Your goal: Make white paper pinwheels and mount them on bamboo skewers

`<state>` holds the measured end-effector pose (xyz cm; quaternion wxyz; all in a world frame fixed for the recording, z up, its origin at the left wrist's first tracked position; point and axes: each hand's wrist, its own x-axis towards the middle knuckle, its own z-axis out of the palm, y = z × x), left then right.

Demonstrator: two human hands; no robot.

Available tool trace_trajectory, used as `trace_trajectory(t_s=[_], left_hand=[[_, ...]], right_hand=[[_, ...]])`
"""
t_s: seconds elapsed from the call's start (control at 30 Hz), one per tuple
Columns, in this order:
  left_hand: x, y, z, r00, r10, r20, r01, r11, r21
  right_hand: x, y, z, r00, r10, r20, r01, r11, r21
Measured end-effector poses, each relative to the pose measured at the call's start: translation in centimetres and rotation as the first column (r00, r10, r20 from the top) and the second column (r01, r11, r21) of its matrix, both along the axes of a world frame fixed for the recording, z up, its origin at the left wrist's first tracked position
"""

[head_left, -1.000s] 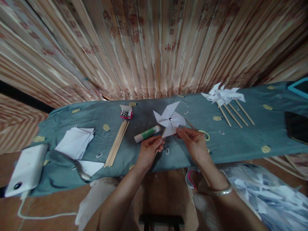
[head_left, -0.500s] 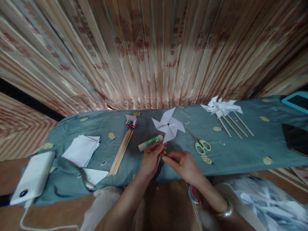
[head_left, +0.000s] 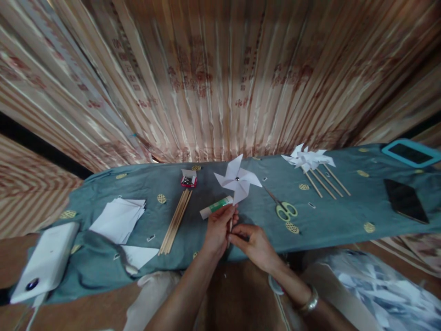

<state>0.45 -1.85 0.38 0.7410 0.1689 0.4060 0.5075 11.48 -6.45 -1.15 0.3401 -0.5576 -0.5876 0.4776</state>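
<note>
Clear bag (head_left: 382, 294): sat at the near right, below the table edge, with white and bluish pieces showing through it.
Right hand (head_left: 255, 242): had thumb and fingers closed in a pinch on the lower part of a thin stick (head_left: 230, 225); a silvery bracelet (head_left: 312, 299) circled the wrist.
Left hand (head_left: 217, 230): was closed around the same stick, gripping it higher up, just below the paper.
White pinwheel (head_left: 244, 180): stood above the left hand over the middle of the table (head_left: 330, 225), blades spread, a shiny round pin at its centre.
Near left: a white device (head_left: 51, 255) with a cable lay at the table's end; a single white sheet (head_left: 141, 255) lay partly beneath a fold of the green cloth.
Mid-table: a paper stack (head_left: 115, 220), then a bundle of wooden sticks (head_left: 176, 220), a glue stick (head_left: 220, 204) just behind the left hand, scissors (head_left: 279, 202) with yellow-green handles, and a dark phone (head_left: 406, 200) at the right.
Far edge: a small red box (head_left: 189, 184), lid up, held metal pins; white pinwheels (head_left: 308, 159) on sticks overlapped to the right, and a blue-framed device (head_left: 409, 153) lay beyond them.
Backdrop: a pleated, patterned curtain (head_left: 206, 101) hung behind the table.
</note>
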Motion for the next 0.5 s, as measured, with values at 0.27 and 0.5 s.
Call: trace_trajectory(t_s=[0.27, 0.5], left_hand=[[0.0, -0.4, -0.1, 1.0, -0.01, 0.014, 0.01, 1.0, 0.013], [-0.2, -0.9, 0.0, 1.0, 0.028, -0.011, -0.028, 0.999, 0.016]], right_hand=[[-0.2, -0.3, -0.4, 0.997, -0.073, 0.034, 0.073, 0.997, 0.026], [5.0, 0.8, 1.6, 0.879, -0.198, 0.433, 0.129, 0.974, 0.185]])
